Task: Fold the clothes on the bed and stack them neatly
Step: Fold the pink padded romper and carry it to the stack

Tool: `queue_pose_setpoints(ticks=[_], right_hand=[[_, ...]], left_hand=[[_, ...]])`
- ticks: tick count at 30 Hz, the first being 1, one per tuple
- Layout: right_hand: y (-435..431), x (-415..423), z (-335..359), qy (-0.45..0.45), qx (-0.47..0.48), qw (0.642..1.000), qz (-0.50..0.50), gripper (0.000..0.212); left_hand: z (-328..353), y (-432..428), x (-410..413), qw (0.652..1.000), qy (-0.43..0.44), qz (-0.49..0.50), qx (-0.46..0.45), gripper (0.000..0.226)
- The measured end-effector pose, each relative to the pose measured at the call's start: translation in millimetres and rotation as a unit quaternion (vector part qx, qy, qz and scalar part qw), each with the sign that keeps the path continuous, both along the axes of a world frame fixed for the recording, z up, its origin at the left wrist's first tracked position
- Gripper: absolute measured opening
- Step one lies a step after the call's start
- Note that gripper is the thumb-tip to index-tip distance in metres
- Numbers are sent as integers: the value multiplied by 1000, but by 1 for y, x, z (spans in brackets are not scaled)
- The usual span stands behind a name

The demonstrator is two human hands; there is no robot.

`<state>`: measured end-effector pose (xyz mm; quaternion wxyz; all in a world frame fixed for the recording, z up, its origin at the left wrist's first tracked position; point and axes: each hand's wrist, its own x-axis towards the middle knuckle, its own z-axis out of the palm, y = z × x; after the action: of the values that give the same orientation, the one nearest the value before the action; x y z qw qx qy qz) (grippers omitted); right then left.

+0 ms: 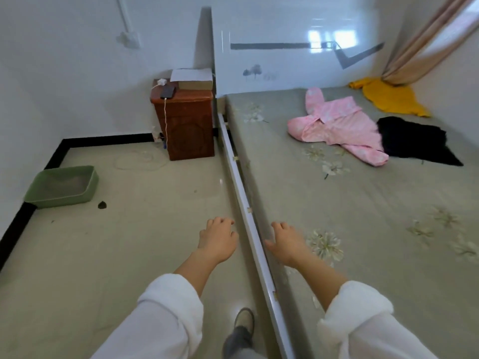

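Observation:
Three unfolded garments lie at the far end of the bed [363,203]. A pink shirt [339,125] is spread out there, with a black garment [414,139] just to its right and a yellow garment [388,97] in the far corner by the curtain. My left hand [219,240] hangs over the floor beside the bed rail, fingers loosely curled and holding nothing. Over the near edge of the mattress is my right hand [286,242], relaxed and holding nothing. Both hands are far from the clothes.
A white bed rail [243,200] runs between floor and mattress. A brown nightstand [185,123] with a phone, charger cable and book stands by the headboard. A green tray [62,186] sits on the floor at the left wall. My foot [243,320] is near the rail.

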<state>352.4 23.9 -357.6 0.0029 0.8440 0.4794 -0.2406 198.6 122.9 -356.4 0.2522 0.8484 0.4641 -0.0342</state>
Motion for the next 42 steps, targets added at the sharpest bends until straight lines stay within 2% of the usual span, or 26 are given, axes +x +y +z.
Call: queue_pose_setpoints(ticks=[11,20,30,35,42], right_hand=[[140,142,17,8,-8,995,-103,58],[294,245,-1,28,-1,977,-211,61],[417,321,-42,72,-11,938,-339,61],[457,391,-72,57,-1,911,-408,60],[501,492,-148,112,-3,854,-508,60]], left_hand=[[5,178,156,995,-19,-93,-2,39],[-15,365,270,983,-3,-184,1,41],[-31,546,384,953,85,-289,25,43],[-66,599,476,933,93,-346,46,42],[-131,641,604,896,130,-425,14,46]])
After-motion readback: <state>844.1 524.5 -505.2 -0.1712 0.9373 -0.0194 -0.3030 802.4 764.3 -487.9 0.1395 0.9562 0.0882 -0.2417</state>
